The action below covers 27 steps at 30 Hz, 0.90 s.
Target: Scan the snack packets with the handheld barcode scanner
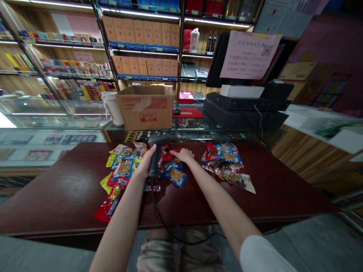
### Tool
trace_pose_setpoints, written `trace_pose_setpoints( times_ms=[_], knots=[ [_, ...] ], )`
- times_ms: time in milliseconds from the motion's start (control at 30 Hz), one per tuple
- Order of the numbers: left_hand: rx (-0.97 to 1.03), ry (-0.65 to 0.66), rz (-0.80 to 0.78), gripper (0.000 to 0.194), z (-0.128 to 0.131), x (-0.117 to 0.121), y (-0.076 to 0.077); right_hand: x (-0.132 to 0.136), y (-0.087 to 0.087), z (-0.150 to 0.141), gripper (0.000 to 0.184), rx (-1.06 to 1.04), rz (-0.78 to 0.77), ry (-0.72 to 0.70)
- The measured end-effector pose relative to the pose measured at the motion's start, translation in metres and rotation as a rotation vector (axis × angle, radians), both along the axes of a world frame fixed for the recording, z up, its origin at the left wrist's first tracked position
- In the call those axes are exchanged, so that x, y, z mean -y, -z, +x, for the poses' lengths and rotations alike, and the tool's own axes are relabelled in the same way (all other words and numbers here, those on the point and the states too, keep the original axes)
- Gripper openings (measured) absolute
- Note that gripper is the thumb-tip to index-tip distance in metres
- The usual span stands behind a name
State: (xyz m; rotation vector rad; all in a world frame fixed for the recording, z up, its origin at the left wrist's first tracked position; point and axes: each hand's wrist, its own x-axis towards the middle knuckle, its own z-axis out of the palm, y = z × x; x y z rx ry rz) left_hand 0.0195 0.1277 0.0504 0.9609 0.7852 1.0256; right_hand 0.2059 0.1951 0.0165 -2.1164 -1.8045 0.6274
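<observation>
From my end I have the left hand [146, 162] wrapped around the handheld scanner [154, 158], its dark body standing over the middle group of snack packets on the desk [198, 207]. The right hand [184, 155] reaches in from the other side, fingers stretched toward a red packet [168, 155] and seemingly touching it; I cannot tell whether they pinch it or only lie against it. Just nearer to me lies a blue-edged packet [176, 176], flat on the desk. The left pile [124, 167] sits beside and partly behind my left hand and forearm, the right pile [227, 155] well apart on the other side. To do this part well, I would hold the scanner steady and aim its head with the wrist, not the whole arm. The right fingertips should take one packet by its edge, flatten the shiny film and leave the printing uncovered, since creases and glare could spoil a reading. The cable [160, 216] hangs over the desk's near edge, so I would leave it slack and away from the loose packets.
</observation>
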Motion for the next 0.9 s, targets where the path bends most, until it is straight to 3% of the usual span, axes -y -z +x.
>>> trace_pose_setpoints(
  times_ms=[133,267,400,533,700,800,900],
  knots=[
    [0.071,0.015,0.068,0.064,0.0,-0.001,0.001,-0.01,0.011,-0.003,0.061,-0.08,0.04,0.065],
    [0.082,0.026,0.063,0.063,0.002,0.0,0.0,-0.008,0.028,0.011,0.028,-0.487,0.196,0.068],
    [0.042,0.094,0.027,0.064,0.005,0.005,-0.003,0.002,0.033,0.032,0.021,-0.654,0.309,0.02],
    [0.019,0.108,0.051,0.063,0.008,0.009,-0.005,0.015,0.03,0.055,0.017,-0.782,0.522,-0.034],
    [-0.046,0.125,0.11,0.064,0.014,0.015,-0.007,0.037,0.027,0.078,0.022,-0.656,0.675,-0.012],
    [-0.143,0.135,0.128,0.067,0.018,0.018,-0.007,0.047,0.021,0.078,0.019,-0.485,0.723,0.019],
    [-0.207,0.149,0.149,0.066,0.023,0.021,-0.006,0.053,0.016,0.07,0.019,-0.488,0.768,0.01]
  ],
)
